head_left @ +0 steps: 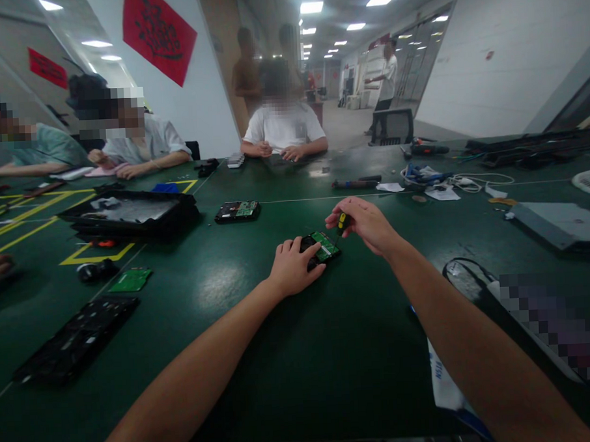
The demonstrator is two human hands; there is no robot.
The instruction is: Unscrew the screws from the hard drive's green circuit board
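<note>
A hard drive [331,243] with a green circuit board lies on the green table in front of me. My left hand [295,265] rests over its near left end, fingers across the top and thumb along the near edge, gripping it. In my right hand [366,223], above the drive's right side, is a small yellow-and-black screwdriver [342,221] pointing down. Its thin shaft reaches toward the board's right edge; whether the tip touches a screw is too small to tell. Farther off to the left lies a second hard drive [237,211], also showing a green board.
Left stand stacked black trays [128,212], a loose green circuit board [131,279] and a black panel [78,341]. Tools [356,183], cables [474,182] and a grey metal box [562,224] lie to the right. A person [286,127] sits opposite; others sit left.
</note>
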